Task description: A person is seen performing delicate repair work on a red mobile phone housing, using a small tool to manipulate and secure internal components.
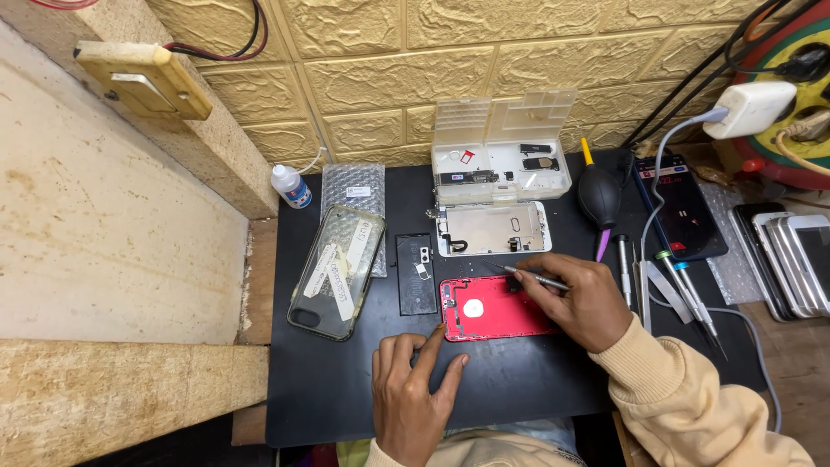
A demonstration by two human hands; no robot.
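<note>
red phone back [493,310] lies low in the middle of the black table [346,389] | left hand [413,393] presses flat, fingers spread, one fingertip on its edge, likely to keep it from sliding | right hand [581,298] fingers pinch a thin metal tool [529,276], tip on the phone's top | clear parts box [501,156] open above | small white bottle, blue label [290,187], upper left

Blue-labelled white bottle [290,186] by the wall, white-stickered clear phone case [337,271] alongside, dark lit phone screen [685,207] far right.
</note>
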